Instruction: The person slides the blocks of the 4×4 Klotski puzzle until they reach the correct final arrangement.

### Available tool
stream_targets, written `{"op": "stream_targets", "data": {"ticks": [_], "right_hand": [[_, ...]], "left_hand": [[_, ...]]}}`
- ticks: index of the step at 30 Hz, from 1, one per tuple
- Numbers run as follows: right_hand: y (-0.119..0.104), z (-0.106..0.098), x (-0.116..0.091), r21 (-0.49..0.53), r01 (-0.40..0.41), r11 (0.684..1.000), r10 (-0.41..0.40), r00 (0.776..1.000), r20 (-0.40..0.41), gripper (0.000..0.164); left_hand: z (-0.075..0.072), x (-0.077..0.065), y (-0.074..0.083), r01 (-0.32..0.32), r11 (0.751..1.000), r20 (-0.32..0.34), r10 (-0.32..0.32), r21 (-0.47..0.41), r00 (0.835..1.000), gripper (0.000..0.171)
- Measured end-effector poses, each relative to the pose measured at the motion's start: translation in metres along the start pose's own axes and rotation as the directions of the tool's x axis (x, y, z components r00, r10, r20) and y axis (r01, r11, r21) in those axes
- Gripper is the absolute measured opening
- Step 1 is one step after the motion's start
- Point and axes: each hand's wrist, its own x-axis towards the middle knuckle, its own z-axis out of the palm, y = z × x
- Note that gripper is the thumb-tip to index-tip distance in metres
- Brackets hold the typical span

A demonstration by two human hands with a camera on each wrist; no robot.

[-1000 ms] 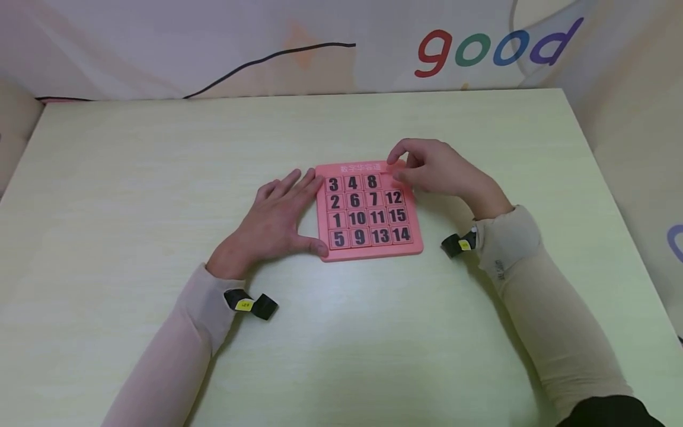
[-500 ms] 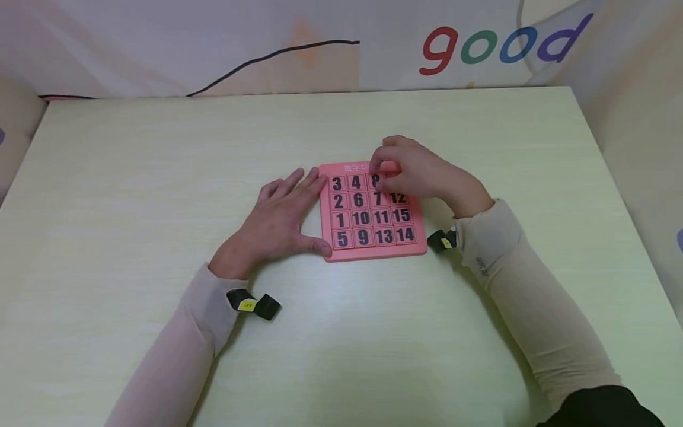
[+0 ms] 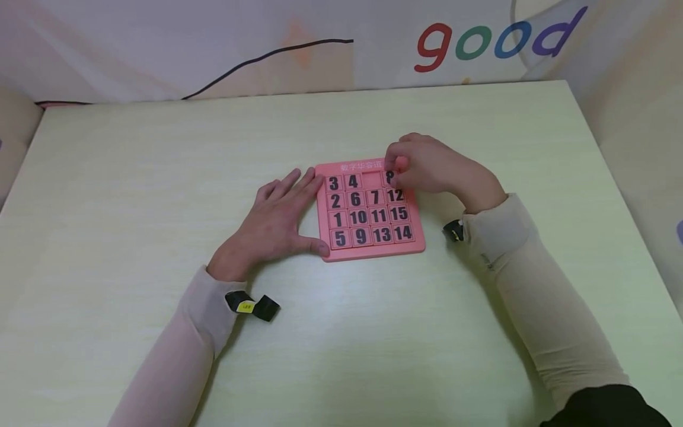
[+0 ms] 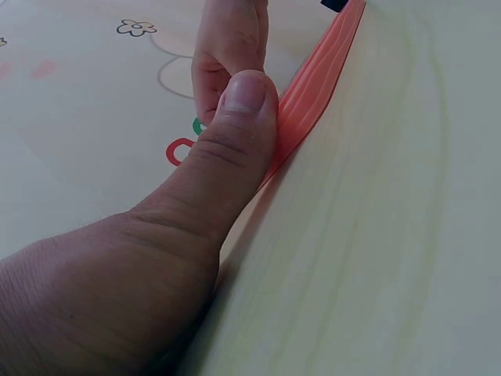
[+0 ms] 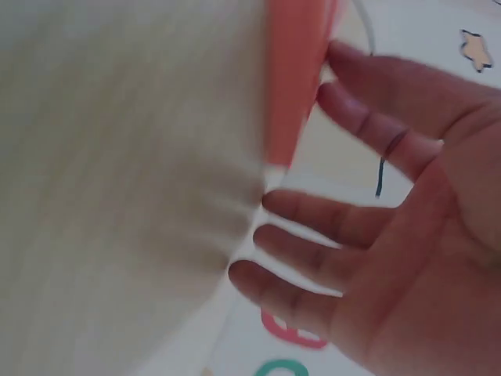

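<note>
A pink sliding number puzzle [image 3: 373, 256] lies flat in the middle of the table in the head view. Its black-numbered tiles sit in rows, with a gap in the top row between the 4 tile [image 3: 353, 181] and the 8 tile [image 3: 389, 177]. My left hand [image 3: 269, 228] rests at the puzzle's left side, fingers spread, fingertips and thumb touching the frame. My right hand [image 3: 437, 169] is over the top right corner, thumb and index fingertips at the 8 tile, which they partly cover. In the right wrist view, its other fingers [image 5: 313, 254] extend loosely past the pink edge [image 5: 293, 86].
The puzzle lies on a pale wood-grain table [image 3: 341, 350]. Behind the table hangs a printed backdrop [image 3: 213, 41] with the word "good". Small black cameras are strapped at both wrists, the left camera [image 3: 265, 308] close above the tabletop.
My right hand first moved left onto the 8 tile, then back right. The 8 tile slid right into the top right corner, leaving the gap beside the 4. My left hand stayed put.
</note>
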Motion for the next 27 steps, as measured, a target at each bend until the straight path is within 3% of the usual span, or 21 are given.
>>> {"op": "stream_targets", "data": {"ticks": [6, 12, 16, 27], "right_hand": [[0.002, -0.008, -0.004, -0.067, -0.013, 0.998, 0.012, 1.000, -0.019, 0.014], [-0.004, -0.001, 0.001, 0.057, 0.019, 0.998, -0.016, 0.998, -0.055, 0.016], [-0.016, 0.007, 0.006, 0.091, 0.047, 0.995, -0.044, 0.998, -0.035, 0.024], [-0.043, 0.016, 0.014, -0.020, 0.080, 0.997, -0.080, 0.997, 0.013, 0.028]], "left_hand": [[-0.003, 0.001, 0.000, 0.003, 1.000, -0.007, -0.003, 0.001, 1.000, 0.126], [-0.001, 0.001, 0.001, 0.004, 1.000, 0.002, -0.004, -0.008, 1.000, 0.125], [0.000, 0.001, 0.001, 0.002, 1.000, 0.003, -0.002, -0.003, 1.000, 0.125], [0.000, 0.000, -0.001, -0.002, 1.000, -0.003, 0.002, -0.003, 1.000, 0.124]]}}
